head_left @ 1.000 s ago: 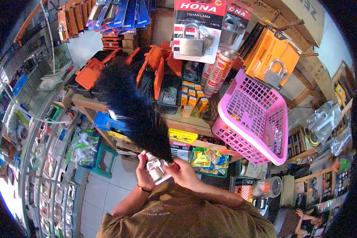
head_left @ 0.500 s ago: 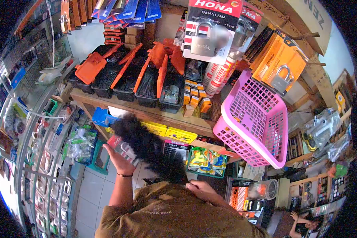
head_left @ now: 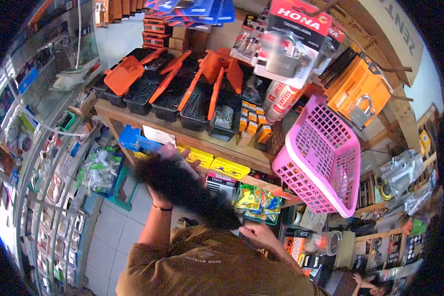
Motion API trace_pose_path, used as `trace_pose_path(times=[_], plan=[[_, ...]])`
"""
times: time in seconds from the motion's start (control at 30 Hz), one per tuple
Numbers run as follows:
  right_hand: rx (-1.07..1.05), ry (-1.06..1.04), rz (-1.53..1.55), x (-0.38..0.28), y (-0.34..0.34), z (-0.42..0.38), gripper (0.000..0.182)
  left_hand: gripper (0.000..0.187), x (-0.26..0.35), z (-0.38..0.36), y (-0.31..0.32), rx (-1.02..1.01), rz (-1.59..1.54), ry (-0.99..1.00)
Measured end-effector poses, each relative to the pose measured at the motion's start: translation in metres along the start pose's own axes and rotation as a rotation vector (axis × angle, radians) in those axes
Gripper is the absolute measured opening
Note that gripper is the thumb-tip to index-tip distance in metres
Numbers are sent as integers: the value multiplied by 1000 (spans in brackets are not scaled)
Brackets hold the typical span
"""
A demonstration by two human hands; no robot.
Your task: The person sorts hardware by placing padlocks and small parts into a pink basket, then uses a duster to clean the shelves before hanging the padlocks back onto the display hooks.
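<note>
A black fluffy duster (head_left: 187,185) slants across the middle of the view, its top blurred. My right hand (head_left: 256,233) is closed at the lower end of this duster; the handle itself is hardly visible. Beyond the duster, my left hand (head_left: 195,159) shows some fingers and its wrist, around a blurred blister pack (head_left: 178,162). The duster lies over most of that pack and the palm. Above, a red-and-white HONA padlock pack (head_left: 293,42) hangs tilted, its padlock smeared by motion.
On the wooden shelf (head_left: 182,127) stand black bins with orange lids (head_left: 126,74), small orange boxes (head_left: 251,121) and spray cans (head_left: 282,98). A pink basket (head_left: 301,160) juts out at right. Below are yellow boxes (head_left: 229,167); a glass case (head_left: 39,197) stands left. Another person (head_left: 364,285) appears lower right.
The view has shifted, moving the shelf slightly right. My left hand and its pack have turned and gone further behind the duster. The hanging HONA pack has swung and tilted.
</note>
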State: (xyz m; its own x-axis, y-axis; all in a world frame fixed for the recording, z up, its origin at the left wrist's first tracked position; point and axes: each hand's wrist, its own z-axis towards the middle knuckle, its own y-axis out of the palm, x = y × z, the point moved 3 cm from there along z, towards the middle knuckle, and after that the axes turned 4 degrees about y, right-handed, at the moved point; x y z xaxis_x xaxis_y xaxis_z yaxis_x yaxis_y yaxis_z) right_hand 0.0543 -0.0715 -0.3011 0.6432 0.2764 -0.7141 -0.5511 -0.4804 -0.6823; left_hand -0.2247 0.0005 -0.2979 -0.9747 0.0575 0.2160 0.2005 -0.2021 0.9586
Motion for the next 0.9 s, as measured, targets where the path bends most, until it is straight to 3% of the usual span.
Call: trace_pose_path(times=[0.03, 0.07, 0.1, 0.13, 0.17, 0.23, 0.27, 0.33, 0.4, 0.43, 0.47, 0.53, 0.57, 0.6, 0.67, 0.7, 0.73, 0.8, 0.83, 0.87, 0.9], plan=[[-9, -4, -5, -3, -1, 1, 37, 87, 3, -6, 1, -44, 11, 101], [12, 120, 27, -5, -5, 0, 34, 87, 7, -8, 28, -88, 22, 204], [34, 246, 57, -4, -8, -1, 31, 84, 7, -6, 27, -123, -236, 232], [27, 246, 50, -2, -6, 0, 31, 82, 8, -5, 26, -157, -495, 258], [-4, 261, 70, 3, -2, 1, 30, 82, 9, -7, 24, -155, -501, 267], [-106, 191, 7, 3, -1, 2, 31, 62, 11, -10, 16, 55, -8, 280], [-113, 190, 5, 4, -1, 1, 31, 62, 11, -12, 15, 60, -9, 286], [17, 147, 83, 5, -2, -1, 32, 62, 6, -14, 14, 89, 123, 202], [2, 204, 73, -2, 0, 2, 32, 76, 23, -15, 4, -98, -372, 269], [-6, 258, 64, -4, 0, 4, 32, 76, 20, -19, 2, -109, -450, 253], [-9, 254, 62, -5, -1, 5, 32, 76, 19, -18, 6, -111, -449, 259], [-128, 136, -55, -8, -1, 5, 32, 77, 19, -18, 12, -186, -72, 278], [-58, 235, 73, -9, -2, 5, 33, 74, 18, -12, 7, -59, -125, 210], [-60, 232, 72, -8, -1, 7, 33, 72, 19, -15, 21, -260, -280, 348], [-47, 280, 101, -3, 2, 12, 32, 73, 27, -18, 4, 230, -67, 392], [-47, 278, 102, -2, 1, 12, 32, 74, 29, -15, 17, 209, -2, 433], [-99, 200, 3, -4, 0, 11, 31, 74, 25, -14, 9, -40, -312, 401], [-148, 116, -96, -10, -1, 15, 31, 74, 25, -14, 8, -130, -123, 210], [-104, 233, -7, -12, -4, 19, 31, 74, 19, -13, 19, -488, -362, 165], [-60, 353, 84, -12, -5, 20, 32, 74, 32, -18, 27, 152, 44, 445], [-77, 392, 137, -10, 0, 22, 32, 74, 33, -22, 15, 86, -103, 391]])
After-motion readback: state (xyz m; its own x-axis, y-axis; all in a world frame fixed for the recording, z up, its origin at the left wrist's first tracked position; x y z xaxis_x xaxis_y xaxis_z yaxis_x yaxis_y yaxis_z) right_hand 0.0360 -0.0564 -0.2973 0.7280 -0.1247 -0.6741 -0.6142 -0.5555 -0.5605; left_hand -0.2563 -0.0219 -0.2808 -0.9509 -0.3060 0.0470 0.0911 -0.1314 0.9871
